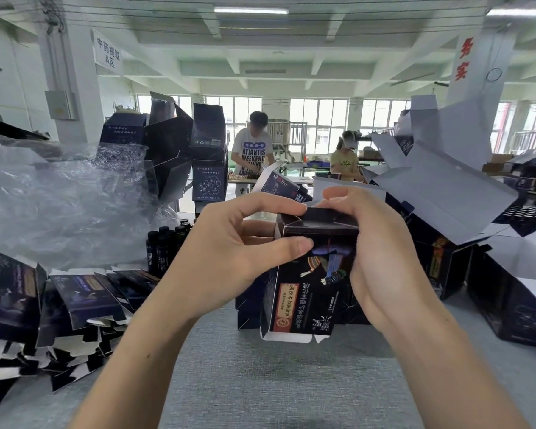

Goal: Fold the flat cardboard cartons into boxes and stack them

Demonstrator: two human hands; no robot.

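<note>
Both my forearms reach in from 6 o'clock and meet on the carton (pixel 310 292), which stands upright between them over the grey, cloth-textured worktop (pixel 276 382). My left hand (pixel 229 243) pinches its upper left corner, forefinger on the top edge and thumb on the front face. My right hand (pixel 381 252) curls round the upper right side, its fingers bent over the top flap.

It is a tall rectangular sleeve of smooth, dark navy printed card. The front shows a robed figure and a red-brown label panel with pale characters, all of it upside down to me. The top flap is folded across. At the bottom the short flaps hang loose and show a plain white inner side.

At 9 o'clock of the carton lies a spilled heap of flat cartons (pixel 75 295), dark outside and white inside. At 10 o'clock small dark bottles (pixel 164 243) stand in a cluster before a mound of crinkled clear plastic wrap (pixel 59 196). At 3 o'clock sit the folded boxes (pixel 514 305), their white lids open. At 11 o'clock more dark boxes form a leaning stack (pixel 205 156). At 12 o'clock, far back, two people (pixel 252 150) stand at another bench.
</note>
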